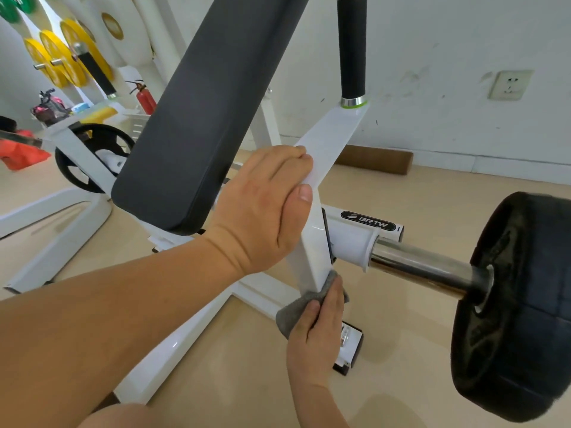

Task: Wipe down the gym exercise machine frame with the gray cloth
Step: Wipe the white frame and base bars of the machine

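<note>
The right hand (pixel 318 332) holds the gray cloth (pixel 293 313) with curled fingers and presses it against the lower part of the white machine frame (pixel 310 257), just under the chrome bar (pixel 417 267). Above it, the left hand (pixel 265 208) grips the same frame's slanting arm, fingers wrapped over its top edge and thumb on its near face. A black padded rest (pixel 197 118) rises to the left of that hand, a black weight plate (pixel 519 304) sits on the bar's end at right, and yellow plates (pixel 61 57) hang on a rack in the far left corner above the tan floor (pixel 401 196).
</note>
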Demonstrator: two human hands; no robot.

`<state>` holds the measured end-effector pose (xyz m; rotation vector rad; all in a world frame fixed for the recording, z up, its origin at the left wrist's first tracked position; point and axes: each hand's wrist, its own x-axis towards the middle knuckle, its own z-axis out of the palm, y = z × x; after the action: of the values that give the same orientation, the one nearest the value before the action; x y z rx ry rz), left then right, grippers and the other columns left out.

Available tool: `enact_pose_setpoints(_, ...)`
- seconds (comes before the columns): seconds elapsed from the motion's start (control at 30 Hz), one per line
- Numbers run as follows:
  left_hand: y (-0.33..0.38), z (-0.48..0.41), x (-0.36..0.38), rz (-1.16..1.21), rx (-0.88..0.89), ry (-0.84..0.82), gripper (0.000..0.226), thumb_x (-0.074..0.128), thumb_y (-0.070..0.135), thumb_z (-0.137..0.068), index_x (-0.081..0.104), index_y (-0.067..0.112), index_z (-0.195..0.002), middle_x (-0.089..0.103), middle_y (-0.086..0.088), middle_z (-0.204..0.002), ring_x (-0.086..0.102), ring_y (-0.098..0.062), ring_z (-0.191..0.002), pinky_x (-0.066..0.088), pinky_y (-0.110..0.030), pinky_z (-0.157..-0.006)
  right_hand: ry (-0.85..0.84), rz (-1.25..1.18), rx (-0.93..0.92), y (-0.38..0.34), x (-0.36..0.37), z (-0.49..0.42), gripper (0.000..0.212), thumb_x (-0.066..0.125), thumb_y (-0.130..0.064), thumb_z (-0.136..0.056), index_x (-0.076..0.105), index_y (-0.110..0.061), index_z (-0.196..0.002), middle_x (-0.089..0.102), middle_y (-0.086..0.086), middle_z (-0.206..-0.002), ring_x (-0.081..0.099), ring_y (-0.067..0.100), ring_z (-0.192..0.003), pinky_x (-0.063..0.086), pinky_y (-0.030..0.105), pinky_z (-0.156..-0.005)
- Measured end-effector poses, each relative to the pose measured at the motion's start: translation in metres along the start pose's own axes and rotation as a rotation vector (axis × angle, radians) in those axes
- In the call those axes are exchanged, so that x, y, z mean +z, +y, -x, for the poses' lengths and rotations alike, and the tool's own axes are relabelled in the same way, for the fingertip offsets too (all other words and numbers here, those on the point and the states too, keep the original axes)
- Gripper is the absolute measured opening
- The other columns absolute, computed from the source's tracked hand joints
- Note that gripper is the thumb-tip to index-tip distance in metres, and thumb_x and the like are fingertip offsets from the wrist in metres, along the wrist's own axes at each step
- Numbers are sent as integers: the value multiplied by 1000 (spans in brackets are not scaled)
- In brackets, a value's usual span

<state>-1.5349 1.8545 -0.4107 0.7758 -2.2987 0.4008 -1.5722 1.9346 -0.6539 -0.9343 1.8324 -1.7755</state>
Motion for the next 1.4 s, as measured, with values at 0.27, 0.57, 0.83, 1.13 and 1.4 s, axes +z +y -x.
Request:
enact_pose_setpoints(0.27, 4, 1, 2, -9, -20, 40, 44, 32, 30, -107, 63, 2, -122, 66, -16, -122, 61, -30, -110, 50, -41, -100, -187, -49, 315, 55, -17, 3, 52, 23, -45, -110, 22, -38, -161, 39, 0, -160, 38, 29, -146, 36, 55, -116)
enact_pose_setpoints(0.57, 6, 4, 6, 6, -40, 93, 43, 35, 25, -106, 65, 0, -124, 68, -16, -123, 64, -30, -111, 50, -38, -100, -96, -37, 244, 66, -6, -3, 49, 17, -48, -109, 24, -46, -158, 33, -11, -164, 35, 18, -149, 36, 47, -118)
enact_pose_setpoints(0.83, 12, 5, 4, 9, -93, 70, 41, 37, 25, -106, 64, 3, -128, 67, -12, -126, 62, -29, -111, 50, -37, -98, -176, -177, 491, 71, -9, -11, 45, 20, -49, -110, 26, -51, -154, 40, -8, -159, 41, 23, -144, 40, 43, -114)
enact_pose_setpoints(1.13, 7, 4, 6, -12, -55, 87, 50, 29, 31, -107, 65, 3, -125, 68, -12, -125, 63, -30, -110, 51, -43, -98, -150, -283, 600, 53, -8, -32, 46, 27, -62, -100, 55, -51, -135, 58, -7, -139, 59, 20, -123, 48, 52, -108)
enact_pose_setpoints(1.4, 5, 5, 8, -10, -63, 111, 49, 28, 31, -107, 65, 4, -125, 67, -12, -127, 62, -28, -114, 50, -40, -101, -104, -297, 448, 36, -3, -21, 76, 25, -76, -91, 42, -33, -151, 49, -5, -148, 50, 19, -136, 41, 46, -115)
